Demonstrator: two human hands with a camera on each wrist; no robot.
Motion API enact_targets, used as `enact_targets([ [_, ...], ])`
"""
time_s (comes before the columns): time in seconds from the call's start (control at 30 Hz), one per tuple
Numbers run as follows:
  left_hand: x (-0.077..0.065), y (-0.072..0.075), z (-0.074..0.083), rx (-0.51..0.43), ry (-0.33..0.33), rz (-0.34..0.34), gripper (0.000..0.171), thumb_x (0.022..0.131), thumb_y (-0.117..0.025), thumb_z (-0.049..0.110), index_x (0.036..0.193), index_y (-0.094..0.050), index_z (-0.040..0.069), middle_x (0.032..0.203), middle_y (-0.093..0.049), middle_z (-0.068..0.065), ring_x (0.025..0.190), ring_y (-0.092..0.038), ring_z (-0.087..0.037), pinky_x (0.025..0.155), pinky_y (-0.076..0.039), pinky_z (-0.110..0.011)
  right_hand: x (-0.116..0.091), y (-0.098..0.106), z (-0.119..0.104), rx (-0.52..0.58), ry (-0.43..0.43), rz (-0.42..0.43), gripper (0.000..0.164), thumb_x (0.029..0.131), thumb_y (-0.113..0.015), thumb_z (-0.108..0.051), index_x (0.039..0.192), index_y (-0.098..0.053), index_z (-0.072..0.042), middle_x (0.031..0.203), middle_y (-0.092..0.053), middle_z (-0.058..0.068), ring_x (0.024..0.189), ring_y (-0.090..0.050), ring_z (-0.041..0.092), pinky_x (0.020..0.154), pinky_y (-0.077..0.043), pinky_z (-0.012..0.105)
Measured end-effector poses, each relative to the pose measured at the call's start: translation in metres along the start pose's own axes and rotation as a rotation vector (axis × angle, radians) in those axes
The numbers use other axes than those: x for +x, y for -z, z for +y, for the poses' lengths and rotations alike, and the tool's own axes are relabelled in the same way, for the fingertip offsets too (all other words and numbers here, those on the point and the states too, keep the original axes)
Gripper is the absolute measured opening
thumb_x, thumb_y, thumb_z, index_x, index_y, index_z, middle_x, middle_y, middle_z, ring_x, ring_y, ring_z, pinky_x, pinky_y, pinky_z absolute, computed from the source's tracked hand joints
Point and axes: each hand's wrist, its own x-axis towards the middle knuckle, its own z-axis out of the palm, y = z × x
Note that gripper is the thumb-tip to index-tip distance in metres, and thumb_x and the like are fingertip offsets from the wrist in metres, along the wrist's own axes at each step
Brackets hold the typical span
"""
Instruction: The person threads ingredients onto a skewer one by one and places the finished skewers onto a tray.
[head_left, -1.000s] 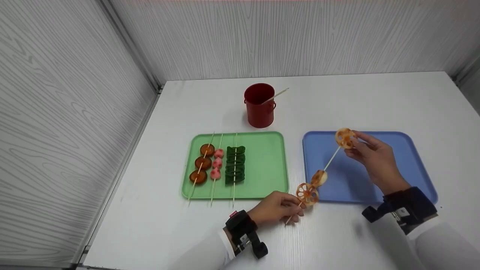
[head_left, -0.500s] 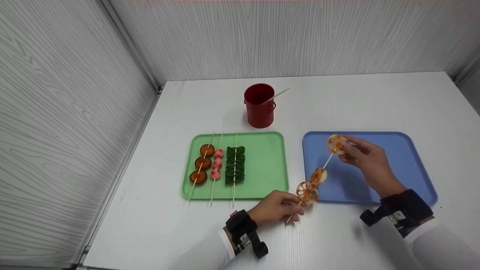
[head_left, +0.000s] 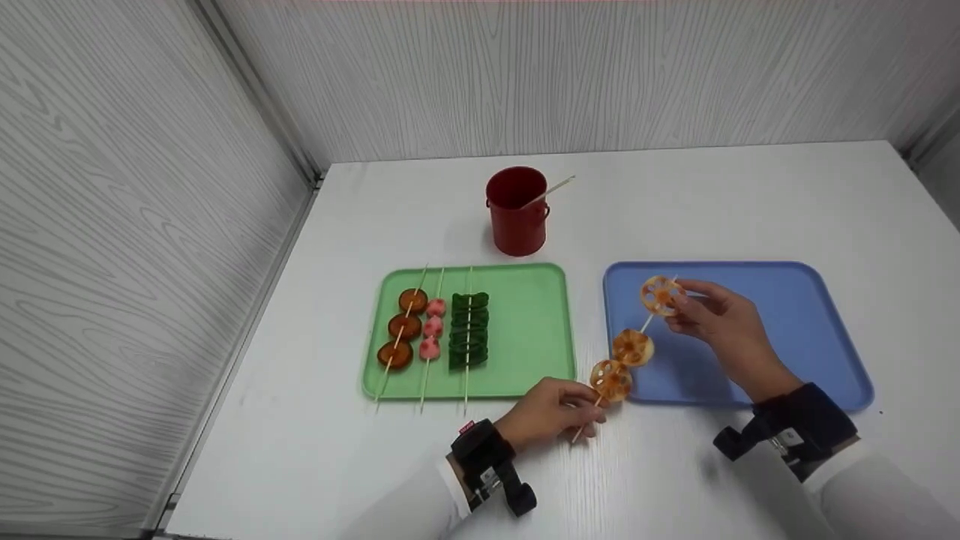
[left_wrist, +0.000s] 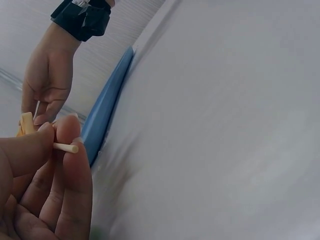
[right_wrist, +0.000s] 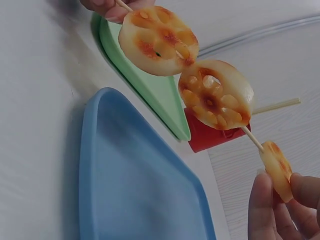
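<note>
My left hand pinches a thin skewer near its lower end, and the stick's blunt end pokes out between thumb and finger in the left wrist view. Two browned lotus root slices sit on it close together: a lower slice beside my left fingers and a middle slice above. My right hand holds a third lotus root slice by its edge on the upper part of the skewer. A short tip of the stick shows past that slice. The skewer slants over the blue tray's left edge.
A blue tray lies beneath my right hand. Left of it, a green tray bears skewers of brown rounds, pink pieces and folded green leaves. A red bucket with a stick leaning in it stands behind.
My right hand has moved down and left with its lotus root slice, nearer the other two. The skewer's tip now shows beyond it. The middle slice has turned; my left hand stays nearly still.
</note>
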Motion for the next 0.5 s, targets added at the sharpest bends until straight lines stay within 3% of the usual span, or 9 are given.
enact_targets([
  [0.5, 0.0, -0.001, 0.006, -0.047, 0.009, 0.055, 0.024, 0.09, -0.067, 0.001, 0.113, -0.067, -0.005, 0.092, -0.071, -0.01, 0.069, -0.068, -0.012, 0.062, -0.057, -0.024, -0.005, -0.017, 0.011, -0.128, -0.039, -0.038, 0.058, 0.095, -0.063, -0.031, 0.139, -0.044, 0.001, 0.102, -0.067, 0.001, 0.09, -0.067, 0.012, 0.083, -0.056, 0.026],
])
